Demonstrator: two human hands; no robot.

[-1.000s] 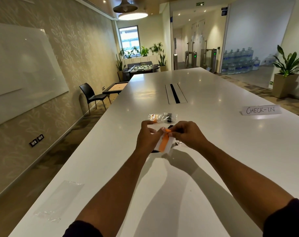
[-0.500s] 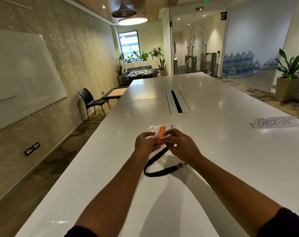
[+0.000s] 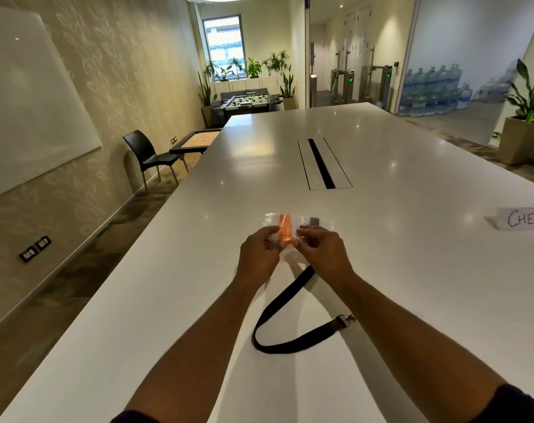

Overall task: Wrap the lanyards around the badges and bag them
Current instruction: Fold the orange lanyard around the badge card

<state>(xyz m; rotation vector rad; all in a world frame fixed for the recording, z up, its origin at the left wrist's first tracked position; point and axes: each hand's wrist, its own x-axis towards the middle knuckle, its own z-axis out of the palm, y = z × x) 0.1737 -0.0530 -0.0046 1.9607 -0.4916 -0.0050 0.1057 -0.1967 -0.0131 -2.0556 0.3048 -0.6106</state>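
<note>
A clear plastic bag (image 3: 275, 220) with a badge wrapped in an orange lanyard (image 3: 285, 228) inside is pinched between both hands, just above the white table (image 3: 412, 270). My left hand (image 3: 259, 256) grips its left side and my right hand (image 3: 322, 254) its right side. Just behind it lies another clear bag (image 3: 319, 222) holding a dark wrapped bundle. A loose black lanyard (image 3: 293, 319) with a metal clip (image 3: 346, 319) lies in a loop on the table between my forearms.
A folded "CHECK-IN" sign (image 3: 521, 218) stands at the right. A cable slot (image 3: 320, 163) runs down the table's middle. The table's left edge drops to the floor, where a black chair (image 3: 146, 154) stands by the wall.
The orange-wrapped badge that my fingers held bare a second ago now sits inside a clear bag between my hands. The view has tilted down, showing the black lanyard on the table.
</note>
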